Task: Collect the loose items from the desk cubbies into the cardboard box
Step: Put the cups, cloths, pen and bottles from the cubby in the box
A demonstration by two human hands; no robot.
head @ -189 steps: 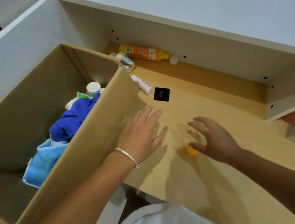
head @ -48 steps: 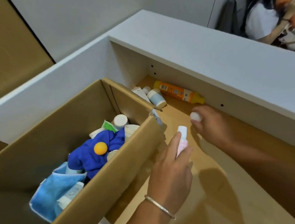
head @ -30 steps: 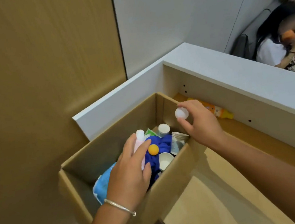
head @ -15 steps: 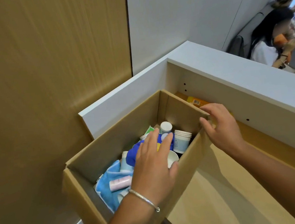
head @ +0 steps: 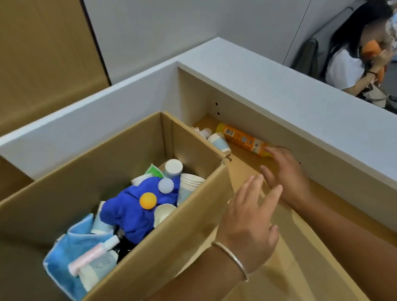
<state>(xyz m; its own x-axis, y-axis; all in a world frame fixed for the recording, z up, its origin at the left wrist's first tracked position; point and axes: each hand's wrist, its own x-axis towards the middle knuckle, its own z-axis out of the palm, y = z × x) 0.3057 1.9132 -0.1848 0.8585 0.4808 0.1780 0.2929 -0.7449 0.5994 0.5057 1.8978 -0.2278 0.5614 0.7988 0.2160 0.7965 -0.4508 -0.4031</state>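
Both hands are out of the box now and empty. The right hand (head: 284, 174) reaches toward the back of the cubby, right of centre in the frame, grip released, fingers spread, its fingertips (head: 271, 151) just touching the near end of the orange bottle (head: 242, 140), not yet closed on it. The left hand (head: 249, 221) hangs beside the cardboard box (head: 142, 275), just off its right wall, fingers loose and splayed, holding nothing.

What has changed: a second ago the left carried a pink tube and the right a small white ball over the box. Both are dropped in. The pink tube (head: 93, 252) lies on the light blue cloth (head: 64, 259) at lower left, and the white ball (head: 166, 185) sits on the dark blue cloth (head: 128, 214), just beside the orange ball (head: 147, 201). Paper cups (head: 190, 184) stand around them.

So two more items are collected, and the work swings back to the cubby. Still out there on the tabletop, upper centre: the orange bottle lying on its side against the back wall, a paper cup (head: 219, 142) tipped over just left of it, and something small and white (head: 204, 132) behind that, too hidden to name. The bottle looks like the next pick.
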